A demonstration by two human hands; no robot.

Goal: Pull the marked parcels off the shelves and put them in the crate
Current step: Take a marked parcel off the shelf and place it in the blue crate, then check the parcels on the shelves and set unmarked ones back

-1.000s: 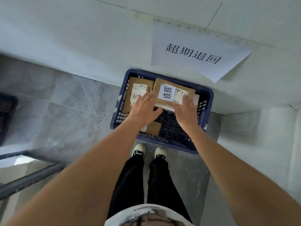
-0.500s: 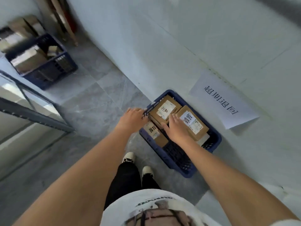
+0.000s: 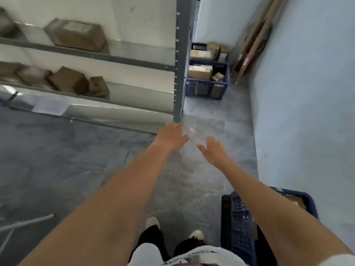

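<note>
Over bare floor now: left hand [image 3: 171, 137] and right hand [image 3: 214, 150] both spread and holding nothing, off the parcels they were settling a second ago, so that drop looks done and the next pick is on. Crate [image 3: 240, 223] sits at lower right against the wall, partly behind the right forearm; brown parcels [image 3: 68, 82] wait on the shelves [image 3: 115, 61] up left, markings too blurred to read. Open floor ahead; watch the grey shelf upright [image 3: 179, 73] just past the left fingertips and the second crate [image 3: 208, 87] behind it.
</note>
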